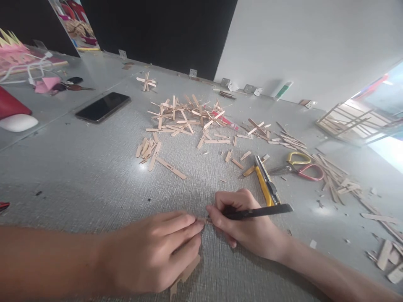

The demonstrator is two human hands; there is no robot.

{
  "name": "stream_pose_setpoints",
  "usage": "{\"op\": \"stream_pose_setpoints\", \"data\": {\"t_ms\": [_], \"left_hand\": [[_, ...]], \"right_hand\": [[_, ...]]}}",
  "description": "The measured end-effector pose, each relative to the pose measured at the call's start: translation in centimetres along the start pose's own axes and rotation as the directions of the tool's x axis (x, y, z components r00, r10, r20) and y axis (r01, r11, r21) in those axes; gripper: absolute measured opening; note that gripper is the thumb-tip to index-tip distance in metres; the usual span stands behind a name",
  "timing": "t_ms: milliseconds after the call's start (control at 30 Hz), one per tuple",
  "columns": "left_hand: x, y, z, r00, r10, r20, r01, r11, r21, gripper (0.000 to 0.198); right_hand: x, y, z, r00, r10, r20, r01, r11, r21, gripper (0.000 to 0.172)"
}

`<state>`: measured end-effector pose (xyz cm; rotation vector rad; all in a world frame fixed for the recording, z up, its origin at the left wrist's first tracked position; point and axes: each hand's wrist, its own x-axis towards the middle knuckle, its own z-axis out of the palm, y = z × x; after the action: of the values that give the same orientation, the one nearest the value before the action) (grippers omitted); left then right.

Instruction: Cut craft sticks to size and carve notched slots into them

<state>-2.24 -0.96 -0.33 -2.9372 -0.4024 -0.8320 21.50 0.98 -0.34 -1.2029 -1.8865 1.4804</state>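
My left hand (pixel 157 247) lies low on the table with its fingers together, pressing the end of a small wooden stick piece (pixel 208 221) against the surface. Most of that piece is covered by fingertips. From the right, my right hand (pixel 248 226) pinches a slim black pen-shaped tool (pixel 261 212); its tip is hidden near the wood, and I cannot tell whether it is a pen or a knife. More flat wooden pieces (pixel 190 268) stick out beneath my left hand. Just beyond my right hand lies a yellow utility knife (pixel 265 184).
Scissors (pixel 297 167) with yellow and red handles lie right of the knife. Craft-stick stars (pixel 189 113) and loose sticks are heaped farther back. A phone (pixel 103 107) is at left, a stick frame (pixel 349 119) at far right. Wood strips (pixel 333 176) litter the right side.
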Motion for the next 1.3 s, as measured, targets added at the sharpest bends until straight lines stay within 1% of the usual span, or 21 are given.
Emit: {"op": "stream_pose_setpoints", "data": {"t_ms": [133, 267, 500, 667, 867, 1067, 1300], "left_hand": [[-0.07, -0.06, 0.03, 1.000, 0.025, -0.003, -0.025, 1.000, 0.003, 0.023], [0.01, -0.09, 0.10, 1.000, 0.021, 0.005, -0.021, 1.000, -0.007, 0.028], [-0.05, -0.10, -0.01, 1.000, 0.018, 0.004, -0.018, 1.000, 0.003, 0.035], [-0.05, -0.12, 0.02, 1.000, 0.017, 0.003, -0.017, 1.000, -0.002, 0.035], [0.01, -0.16, 0.11, 1.000, 0.013, -0.020, -0.014, 1.000, -0.011, 0.035], [0.01, -0.10, 0.08, 1.000, 0.010, -0.009, -0.010, 1.000, -0.011, 0.033], [0.07, -0.09, 0.13, 1.000, 0.013, -0.004, -0.013, 1.000, -0.019, 0.037]], "right_hand": [[-0.06, -0.38, -0.03, 1.000, -0.008, 0.003, 0.008, 0.999, -0.031, 0.042], [-0.12, -0.61, 0.06, 1.000, -0.003, -0.001, 0.003, 0.998, -0.061, 0.043], [-0.03, 0.18, -0.01, 1.000, -0.011, 0.002, 0.011, 1.000, 0.012, 0.039], [-0.05, -0.22, 0.07, 1.000, -0.014, -0.011, 0.014, 1.000, -0.002, 0.041], [-0.08, -0.43, -0.02, 0.999, -0.032, 0.004, 0.032, 0.999, -0.026, 0.041], [0.00, -0.15, 0.01, 0.999, -0.048, -0.010, 0.048, 0.999, -0.013, 0.040], [0.02, -0.38, 0.08, 0.998, -0.056, -0.016, 0.055, 0.998, -0.036, 0.042]]}}
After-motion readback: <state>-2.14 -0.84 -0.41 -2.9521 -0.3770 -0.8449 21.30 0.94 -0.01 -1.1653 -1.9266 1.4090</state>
